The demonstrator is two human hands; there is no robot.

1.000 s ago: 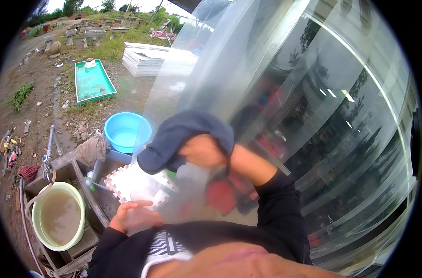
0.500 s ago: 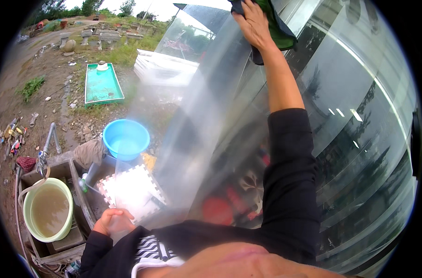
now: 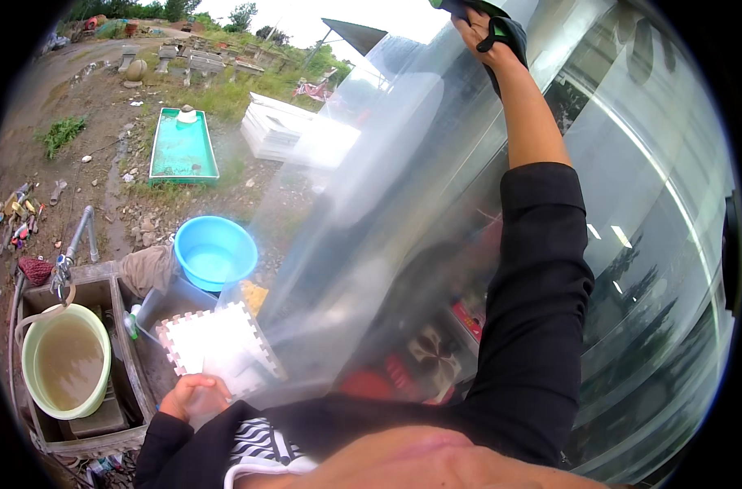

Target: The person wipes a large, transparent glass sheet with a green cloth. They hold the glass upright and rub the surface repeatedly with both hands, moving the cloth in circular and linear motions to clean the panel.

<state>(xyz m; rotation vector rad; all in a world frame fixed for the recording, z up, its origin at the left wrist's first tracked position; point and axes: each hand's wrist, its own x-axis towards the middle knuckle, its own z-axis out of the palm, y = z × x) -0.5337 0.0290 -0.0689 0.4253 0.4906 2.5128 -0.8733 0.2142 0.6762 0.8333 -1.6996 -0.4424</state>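
right hand has risen, fingers closed on dark, green-patched cloth; left fingers curled, pinching clear plastic

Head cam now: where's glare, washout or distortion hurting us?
Head view: foam mat nearly blown out; plastic strips throwing bright reflections at right, hazy mid-frame, blurring a red round shape behind; strip edges bowed toward the black fisheye rim.

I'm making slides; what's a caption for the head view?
Right hand high with a dark cloth by clear plastic, left hand low near a white mat.
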